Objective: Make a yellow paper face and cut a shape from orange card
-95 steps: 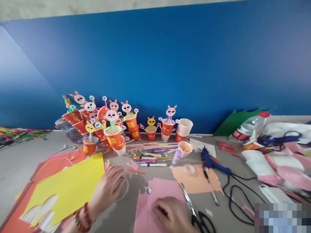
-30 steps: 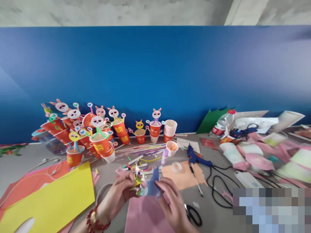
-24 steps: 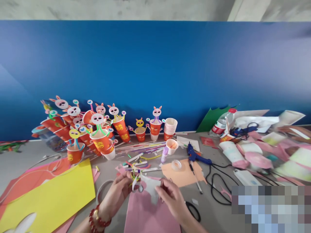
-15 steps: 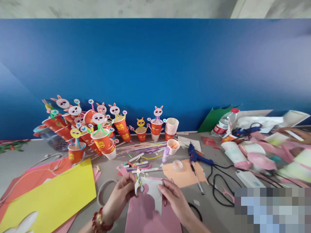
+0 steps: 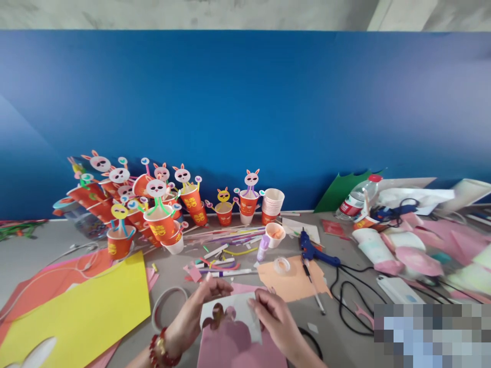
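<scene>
A white sheet of paper (image 5: 251, 312) with a rounded, lobed shape cut out of it is held between my two hands. My right hand (image 5: 276, 317) pinches its right edge between thumb and fingers. On the left side, my left hand (image 5: 197, 312), with a red bead bracelet at the wrist, supports the sheet; some of its fingers reach behind the paper and show through the small cut-out lobes. Underneath lies a pink sheet (image 5: 240, 352), visible through the large opening. A roll of tape (image 5: 158, 309) rests beside my left wrist.
Orange cups with rabbit-faced figures (image 5: 159, 222) crowd the back left. Yellow card (image 5: 92, 306) covers the front left. Markers (image 5: 226, 273), a glue stick (image 5: 263, 248) and a blue glue gun (image 5: 316, 251) with looping cable lie ahead. Pink-and-white cups (image 5: 374, 250) and a bottle (image 5: 355, 202) are right.
The white paper's left side, curled and pinched by my left hand before, now lies flatter. My left fingers have shifted behind it and stretched along its top. My right hand keeps its pinch.
</scene>
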Demonstrator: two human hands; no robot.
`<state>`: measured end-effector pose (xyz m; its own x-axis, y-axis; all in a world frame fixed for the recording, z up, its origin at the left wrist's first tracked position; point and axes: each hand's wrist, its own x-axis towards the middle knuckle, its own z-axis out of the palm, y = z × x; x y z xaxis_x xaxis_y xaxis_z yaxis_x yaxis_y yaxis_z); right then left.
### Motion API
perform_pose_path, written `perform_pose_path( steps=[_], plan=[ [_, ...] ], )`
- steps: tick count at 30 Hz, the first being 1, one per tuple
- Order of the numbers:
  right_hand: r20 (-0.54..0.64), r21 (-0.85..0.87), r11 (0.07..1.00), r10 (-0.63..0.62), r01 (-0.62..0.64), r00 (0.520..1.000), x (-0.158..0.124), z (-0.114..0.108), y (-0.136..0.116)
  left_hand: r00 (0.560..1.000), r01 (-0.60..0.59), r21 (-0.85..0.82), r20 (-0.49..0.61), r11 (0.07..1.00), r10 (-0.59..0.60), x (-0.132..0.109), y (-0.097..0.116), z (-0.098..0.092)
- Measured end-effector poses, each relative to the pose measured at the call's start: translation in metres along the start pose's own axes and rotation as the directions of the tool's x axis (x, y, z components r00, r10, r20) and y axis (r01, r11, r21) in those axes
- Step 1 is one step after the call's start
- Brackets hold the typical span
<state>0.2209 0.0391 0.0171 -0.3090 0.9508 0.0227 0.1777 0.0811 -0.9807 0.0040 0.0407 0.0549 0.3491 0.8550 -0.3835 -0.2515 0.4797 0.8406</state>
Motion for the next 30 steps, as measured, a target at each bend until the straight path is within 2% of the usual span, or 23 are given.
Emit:
perform_pose_path(
  steps=[4, 7, 13, 18, 23, 27, 30],
  plan=[
    [-0.015, -0.027, 1.000, -0.011, 0.010, 1.000, 0.002, 0.001, 0.000, 0.992, 0.018, 0.076, 0.120, 0.997, -0.027, 0.005, 0.002, 0.005],
    [-0.048, -0.037, 0.999, -0.015, 0.013, 0.999, 0.003, 0.000, -0.002, 0.985, 0.054, 0.099, 0.156, 0.994, -0.069, 0.010, -0.006, 0.006],
    [-0.047, -0.030, 0.999, -0.012, 0.010, 0.999, 0.004, 0.002, 0.002, 0.986, 0.014, 0.133, 0.164, 0.991, -0.036, 0.014, -0.021, 0.005],
    [-0.088, 0.003, 1.000, 0.006, -0.006, 0.996, 0.005, 0.002, 0.004, 0.986, 0.080, 0.084, 0.139, 0.993, -0.091, 0.012, -0.016, 0.008],
    [-0.111, 0.096, 0.995, 0.030, -0.019, 0.993, 0.005, 0.000, 0.005, 0.986, 0.030, 0.054, 0.160, 0.998, -0.038, 0.009, -0.008, 0.011],
    [-0.129, 0.093, 0.996, 0.029, -0.017, 0.991, 0.006, -0.001, 0.008, 0.984, 0.050, 0.052, 0.167, 0.997, -0.058, 0.011, -0.011, 0.009],
    [-0.149, 0.098, 0.995, 0.044, -0.030, 0.988, 0.008, -0.003, 0.010, 0.989, 0.007, 0.079, 0.148, 0.997, -0.019, 0.015, -0.015, 0.006]
  ],
)
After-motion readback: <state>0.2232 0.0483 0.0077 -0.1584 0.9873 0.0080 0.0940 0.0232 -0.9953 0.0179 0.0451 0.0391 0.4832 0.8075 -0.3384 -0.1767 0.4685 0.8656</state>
